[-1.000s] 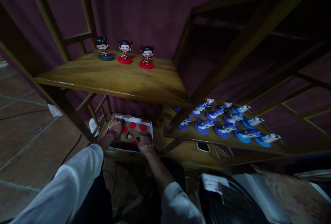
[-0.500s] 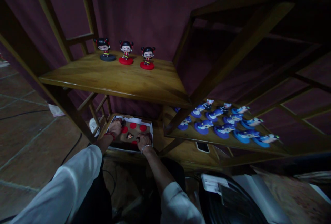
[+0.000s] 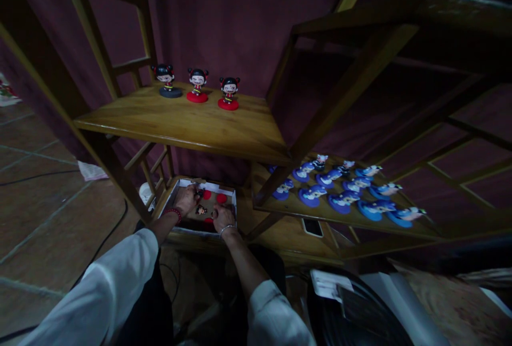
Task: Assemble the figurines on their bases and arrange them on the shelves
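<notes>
A shallow white-rimmed cardboard box (image 3: 234, 200) sits on the low shelf, with both hands inside it. My left hand (image 3: 185, 200), wearing a red bead bracelet, is closed on a small dark-topped figurine (image 3: 199, 192), mostly hidden by the fingers. On the box's right side my right hand (image 3: 223, 219), with a silver bracelet, has its fingers curled; what they hold, if anything, is hidden. Between the hands lies a small dark-haired figurine (image 3: 201, 210). Red round bases (image 3: 221, 198) show on the brown bottom of the box.
Three black-haired figurines (image 3: 197, 83) stand on round bases on the upper shelf (image 3: 184, 125). To the right, several blue and purple figurines (image 3: 344, 201) stand in rows on another shelf. Below them lies a phone (image 3: 312, 227). A slanting wooden post (image 3: 320, 117) crosses between the shelves.
My left hand has moved right within the box, carrying the dark-topped figurine and covering a red base. My right hand stays nearly in place. The view has shifted slightly.
</notes>
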`<action>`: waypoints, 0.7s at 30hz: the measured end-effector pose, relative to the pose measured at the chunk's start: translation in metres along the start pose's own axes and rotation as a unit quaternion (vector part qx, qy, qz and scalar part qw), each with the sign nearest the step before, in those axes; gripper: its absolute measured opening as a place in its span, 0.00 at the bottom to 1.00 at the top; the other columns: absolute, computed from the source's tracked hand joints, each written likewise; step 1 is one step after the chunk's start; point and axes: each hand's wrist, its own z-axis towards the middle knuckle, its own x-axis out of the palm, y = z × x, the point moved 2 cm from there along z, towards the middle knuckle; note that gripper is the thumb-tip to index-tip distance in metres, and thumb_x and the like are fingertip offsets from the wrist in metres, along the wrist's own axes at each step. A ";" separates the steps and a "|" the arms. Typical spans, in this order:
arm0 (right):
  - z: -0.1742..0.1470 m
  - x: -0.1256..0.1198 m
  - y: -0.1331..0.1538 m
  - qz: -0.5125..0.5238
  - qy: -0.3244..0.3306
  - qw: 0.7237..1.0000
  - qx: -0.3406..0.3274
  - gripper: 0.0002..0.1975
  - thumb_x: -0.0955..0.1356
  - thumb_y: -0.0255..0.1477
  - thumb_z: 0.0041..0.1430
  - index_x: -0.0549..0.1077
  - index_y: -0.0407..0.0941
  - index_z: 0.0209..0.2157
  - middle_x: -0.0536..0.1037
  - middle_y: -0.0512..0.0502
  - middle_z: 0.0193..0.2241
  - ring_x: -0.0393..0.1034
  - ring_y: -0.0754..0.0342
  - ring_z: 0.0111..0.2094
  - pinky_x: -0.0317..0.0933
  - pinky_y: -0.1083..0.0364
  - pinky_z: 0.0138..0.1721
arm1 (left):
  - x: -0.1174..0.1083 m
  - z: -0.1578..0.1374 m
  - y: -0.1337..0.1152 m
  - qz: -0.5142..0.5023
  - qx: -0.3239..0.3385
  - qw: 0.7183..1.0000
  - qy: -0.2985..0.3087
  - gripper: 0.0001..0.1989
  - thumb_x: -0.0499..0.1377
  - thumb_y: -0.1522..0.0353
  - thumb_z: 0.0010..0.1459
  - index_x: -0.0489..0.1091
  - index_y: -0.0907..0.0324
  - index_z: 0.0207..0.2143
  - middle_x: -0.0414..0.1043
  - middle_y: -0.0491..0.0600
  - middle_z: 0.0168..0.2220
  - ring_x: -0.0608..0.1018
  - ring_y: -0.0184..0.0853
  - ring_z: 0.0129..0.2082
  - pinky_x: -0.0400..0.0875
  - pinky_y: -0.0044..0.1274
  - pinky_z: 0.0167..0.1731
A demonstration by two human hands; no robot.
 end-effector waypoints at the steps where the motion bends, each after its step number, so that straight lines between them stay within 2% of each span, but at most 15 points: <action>1: 0.000 0.000 0.000 0.007 0.001 1.000 0.004 0.15 0.60 0.23 0.52 0.71 0.45 0.40 0.75 0.44 0.38 0.69 0.53 0.39 0.58 0.59 0.42 | 0.003 -0.001 -0.003 -0.005 0.004 1.000 0.003 0.09 0.52 0.74 0.50 0.61 0.62 0.37 0.67 0.53 0.37 0.70 0.35 0.39 0.60 0.24 0.39; 7: 0.001 0.004 -0.005 0.080 0.014 0.996 0.019 0.15 0.60 0.27 0.54 0.69 0.47 0.43 0.75 0.47 0.38 0.70 0.55 0.38 0.60 0.59 0.41 | 0.024 -0.009 -0.014 -0.048 0.043 0.998 0.008 0.07 0.53 0.76 0.49 0.60 0.62 0.33 0.67 0.49 0.29 0.70 0.31 0.32 0.61 0.22 0.33; 12: 0.005 0.003 -0.008 0.159 0.022 0.985 0.065 0.14 0.61 0.31 0.54 0.68 0.46 0.43 0.74 0.47 0.38 0.69 0.56 0.38 0.60 0.59 0.39 | 0.039 -0.011 -0.015 -0.098 0.059 0.993 0.015 0.08 0.53 0.79 0.44 0.61 0.61 0.29 0.65 0.45 0.26 0.69 0.29 0.28 0.63 0.21 0.31; 17: 0.005 -0.003 -0.005 0.203 0.045 0.974 0.088 0.12 0.61 0.33 0.54 0.70 0.45 0.39 0.75 0.48 0.32 0.69 0.57 0.33 0.60 0.59 0.35 | 0.039 -0.016 -0.017 -0.155 0.068 0.985 0.020 0.07 0.53 0.79 0.43 0.62 0.61 0.26 0.65 0.45 0.27 0.69 0.28 0.29 0.64 0.23 0.34; 21: 0.003 -0.006 -0.004 0.211 0.041 0.970 0.117 0.12 0.62 0.34 0.53 0.70 0.46 0.39 0.75 0.49 0.31 0.69 0.57 0.32 0.60 0.60 0.34 | 0.035 -0.021 -0.020 -0.190 0.064 0.979 0.029 0.06 0.53 0.79 0.43 0.63 0.61 0.23 0.65 0.45 0.26 0.69 0.29 0.29 0.64 0.24 0.36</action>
